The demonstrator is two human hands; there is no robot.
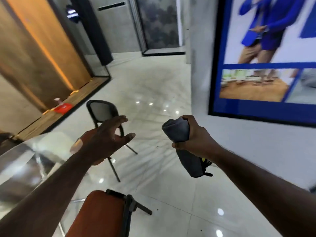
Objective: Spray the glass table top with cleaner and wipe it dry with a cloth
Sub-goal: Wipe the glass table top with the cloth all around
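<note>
The glass table top point(25, 161) fills the lower left, its rounded edge reflecting light. My left hand point(109, 135) hovers past the table's far edge, fingers spread, holding nothing. My right hand point(193, 135) is out over the floor to the right of the table, closed around a rolled grey cloth point(177, 130) whose lower end hangs below my fist. A small spray bottle point(57, 100) with a pale top stands far off on the wooden platform at the left, beside a red sheet point(64, 108).
A black mesh-back chair point(102, 112) stands on the glossy tile floor just beyond my left hand. An orange chair back point(100, 212) is right below me. A blue-framed poster point(266, 55) hangs on the white wall at the right.
</note>
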